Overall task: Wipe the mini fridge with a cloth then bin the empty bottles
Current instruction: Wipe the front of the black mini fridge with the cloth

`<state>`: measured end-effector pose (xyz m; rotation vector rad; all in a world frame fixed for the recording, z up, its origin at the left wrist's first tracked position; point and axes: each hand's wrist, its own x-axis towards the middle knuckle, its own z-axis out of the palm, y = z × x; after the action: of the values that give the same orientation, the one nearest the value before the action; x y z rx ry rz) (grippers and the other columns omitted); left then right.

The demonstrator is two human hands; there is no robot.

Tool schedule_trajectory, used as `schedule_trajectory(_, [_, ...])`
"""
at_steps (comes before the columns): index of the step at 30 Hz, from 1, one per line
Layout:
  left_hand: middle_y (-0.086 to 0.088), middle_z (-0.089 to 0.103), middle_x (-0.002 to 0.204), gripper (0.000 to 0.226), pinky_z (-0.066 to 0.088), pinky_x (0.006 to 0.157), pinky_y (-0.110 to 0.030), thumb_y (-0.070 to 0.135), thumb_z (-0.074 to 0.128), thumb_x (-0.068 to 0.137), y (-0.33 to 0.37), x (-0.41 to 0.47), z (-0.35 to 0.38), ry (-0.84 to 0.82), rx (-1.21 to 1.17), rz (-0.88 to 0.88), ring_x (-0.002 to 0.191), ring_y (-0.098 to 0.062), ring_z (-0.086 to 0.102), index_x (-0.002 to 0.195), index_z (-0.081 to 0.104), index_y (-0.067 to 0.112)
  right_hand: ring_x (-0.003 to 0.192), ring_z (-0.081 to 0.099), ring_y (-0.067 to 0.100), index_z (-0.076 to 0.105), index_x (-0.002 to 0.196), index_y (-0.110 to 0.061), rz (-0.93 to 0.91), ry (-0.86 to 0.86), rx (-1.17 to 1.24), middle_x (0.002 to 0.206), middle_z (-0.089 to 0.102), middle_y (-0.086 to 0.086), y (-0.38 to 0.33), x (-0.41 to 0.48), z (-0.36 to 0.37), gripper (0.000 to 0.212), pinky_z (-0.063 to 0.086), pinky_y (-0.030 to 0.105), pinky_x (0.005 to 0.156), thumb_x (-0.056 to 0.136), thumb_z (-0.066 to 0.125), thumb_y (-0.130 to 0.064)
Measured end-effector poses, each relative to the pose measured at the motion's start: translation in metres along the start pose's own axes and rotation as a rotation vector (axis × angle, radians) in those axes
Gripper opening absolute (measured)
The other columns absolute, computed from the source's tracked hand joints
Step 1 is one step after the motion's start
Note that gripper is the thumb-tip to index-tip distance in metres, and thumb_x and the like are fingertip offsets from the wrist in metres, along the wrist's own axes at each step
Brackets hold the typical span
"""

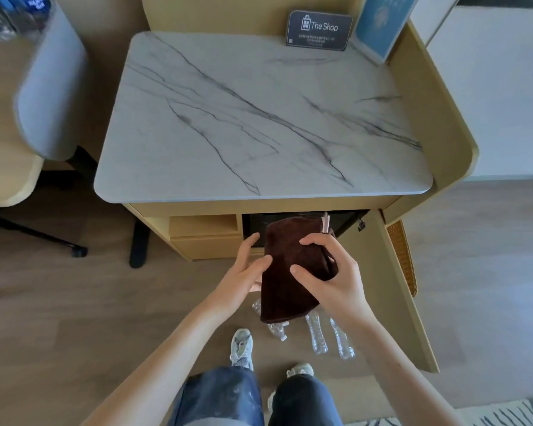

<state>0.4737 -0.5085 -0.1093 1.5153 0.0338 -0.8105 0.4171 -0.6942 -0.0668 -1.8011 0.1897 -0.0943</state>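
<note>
Two hands hold one brown cloth [293, 272] in the air before the cabinet – the right hand [333, 278] pinches its upper right part with thumb and fingers closed on it, the left hand [246, 272] lies half open against its left edge. Behind the cloth sits the dark fridge [253, 226], under the marble top [259, 118], with the cabinet door [406, 287] swung open at the right. Below, clear bottles [316, 333] lie on the floor by the shoes [242, 348].
</note>
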Motion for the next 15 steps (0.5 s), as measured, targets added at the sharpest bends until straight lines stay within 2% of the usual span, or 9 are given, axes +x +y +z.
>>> schedule_trajectory(2, [0.001,0.074,0.105,0.056,0.054,0.088,-0.029,0.029,0.058,0.098,-0.016,0.013,0.005,0.023,-0.069,0.005,0.103,-0.015,0.07,0.143,0.03,0.046,0.105,0.066,0.013,0.064,0.11,-0.03,0.027,-0.01,0.006,0.111,0.067,-0.013,0.024,0.005,-0.002,0.04,0.054,0.02,0.082,0.081,0.078,-0.007])
schedule_trajectory(4, [0.004,0.073,0.108,0.053,0.054,0.08,-0.019,0.015,0.061,0.096,-0.04,0.027,0.011,0.061,-0.087,0.05,0.104,-0.012,0.069,0.139,0.04,0.038,0.105,0.066,0.015,0.064,0.112,-0.028,0.054,-0.005,0.004,0.11,0.067,-0.011,0.056,0.01,-0.005,0.04,0.055,0.021,0.082,0.081,0.078,-0.007])
schedule_trajectory(6, [0.014,0.07,0.115,0.049,0.052,0.079,-0.013,0.008,0.062,0.094,-0.068,0.045,0.015,0.103,-0.075,0.068,0.107,-0.005,0.066,0.133,0.048,0.034,0.103,0.067,0.016,0.064,0.113,-0.027,0.087,0.0,0.009,0.109,0.068,-0.009,0.096,0.015,-0.007,0.04,0.054,0.02,0.081,0.082,0.078,-0.007])
schedule_trajectory(8, [0.019,0.068,0.116,0.047,0.05,0.081,-0.011,0.007,0.064,0.092,-0.099,0.066,0.019,0.15,-0.017,0.078,0.109,-0.001,0.064,0.129,0.052,0.035,0.101,0.067,0.014,0.064,0.114,-0.027,0.115,-0.004,0.006,0.107,0.068,-0.01,0.138,0.02,-0.009,0.04,0.053,0.019,0.079,0.082,0.079,-0.008])
schedule_trajectory(11, [0.015,0.067,0.118,0.047,0.047,0.084,-0.01,0.007,0.065,0.091,-0.147,0.104,0.022,0.205,0.083,0.095,0.11,0.001,0.062,0.127,0.054,0.034,0.103,0.066,0.014,0.064,0.114,-0.028,0.133,-0.009,-0.015,0.109,0.068,-0.01,0.203,0.03,-0.006,0.04,0.054,0.019,0.08,0.082,0.079,-0.009])
schedule_trajectory(15, [0.015,0.07,0.108,0.046,0.047,0.077,-0.007,0.003,0.066,0.089,-0.218,0.165,0.02,0.219,0.107,0.065,0.1,0.002,0.066,0.124,0.057,0.03,0.104,0.066,0.013,0.063,0.113,-0.026,0.123,-0.003,-0.045,0.109,0.068,-0.009,0.293,0.046,0.009,0.041,0.051,0.013,0.077,0.08,0.078,-0.008])
